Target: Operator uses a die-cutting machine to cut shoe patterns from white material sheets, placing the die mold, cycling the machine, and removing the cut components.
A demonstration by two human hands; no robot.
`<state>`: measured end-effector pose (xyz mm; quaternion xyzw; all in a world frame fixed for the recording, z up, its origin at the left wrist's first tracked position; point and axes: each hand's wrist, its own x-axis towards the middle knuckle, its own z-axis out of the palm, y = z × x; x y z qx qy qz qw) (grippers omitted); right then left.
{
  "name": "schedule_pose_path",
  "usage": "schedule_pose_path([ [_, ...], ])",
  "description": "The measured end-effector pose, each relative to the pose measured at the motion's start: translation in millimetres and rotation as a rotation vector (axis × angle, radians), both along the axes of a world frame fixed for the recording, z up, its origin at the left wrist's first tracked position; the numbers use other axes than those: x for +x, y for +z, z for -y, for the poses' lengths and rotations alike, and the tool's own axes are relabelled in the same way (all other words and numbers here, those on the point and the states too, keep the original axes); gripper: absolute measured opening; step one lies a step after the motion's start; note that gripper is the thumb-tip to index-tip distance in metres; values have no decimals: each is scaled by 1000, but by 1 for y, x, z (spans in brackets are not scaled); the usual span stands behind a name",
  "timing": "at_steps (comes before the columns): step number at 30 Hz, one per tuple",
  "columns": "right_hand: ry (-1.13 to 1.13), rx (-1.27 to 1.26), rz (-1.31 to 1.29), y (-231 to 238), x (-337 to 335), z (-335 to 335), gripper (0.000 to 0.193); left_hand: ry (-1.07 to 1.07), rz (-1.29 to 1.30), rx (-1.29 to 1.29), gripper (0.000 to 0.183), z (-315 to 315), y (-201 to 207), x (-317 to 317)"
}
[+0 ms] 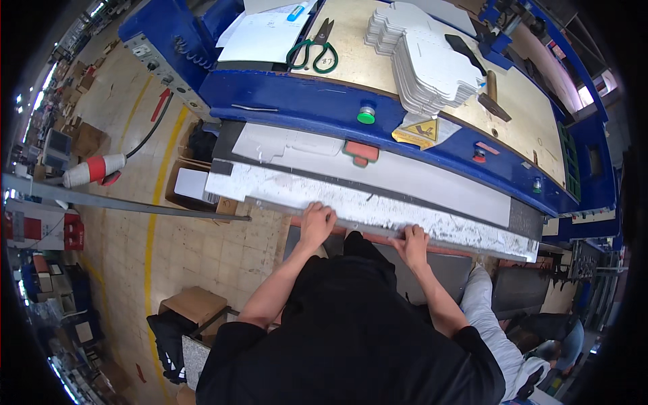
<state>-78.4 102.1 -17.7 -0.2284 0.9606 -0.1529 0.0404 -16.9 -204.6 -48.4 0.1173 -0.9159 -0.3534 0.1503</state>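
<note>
In front of me a long, worn metal tray (297, 186) juts from a blue press machine (290, 94). My left hand (316, 227) curls its fingers over the tray's front edge, left of the middle. Farther right, my right hand (412, 246) grips the same edge with bent fingers. A white sheet (439, 182) lies on the tray, partly under the machine's front beam. On the sheet sits a small red piece with a green outline (362, 153), close to the beam. The fingertips' undersides are hidden.
Atop the machine lie green-handled scissors (316, 50), a stack of white card cut-outs (432, 64), a hammer (493, 98) and papers (260, 37). A green button (366, 115) protrudes in front. A metal bar (135, 204) and an open carton (192, 185) are at left; another person's grey-clad leg (480, 304) is at right.
</note>
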Motion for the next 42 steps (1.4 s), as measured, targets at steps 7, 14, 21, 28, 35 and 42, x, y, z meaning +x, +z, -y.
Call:
schedule_pose_path([
  [7, 208, -104, 504, 67, -39, 73, 44, 146, 161, 474, 33, 68, 10, -16],
  [14, 214, -164, -182, 34, -97, 224, 85, -4, -208, -27, 29, 116, -10, -143],
  [21, 310, 95, 261, 44, -102, 241, 87, -76, 131, -521, 53, 103, -31, -132],
  [28, 344, -279, 104, 139, -99, 167, 82, -105, 83, -447, 51, 96, -34, -138],
  [35, 33, -630, -33, 166, -58, 48, 94, -335, 533, -55, 47, 146, 22, -161],
  [42, -570, -776, -351, 134, -17, -91, 73, -596, 474, 343, 44, 76, 130, -103],
])
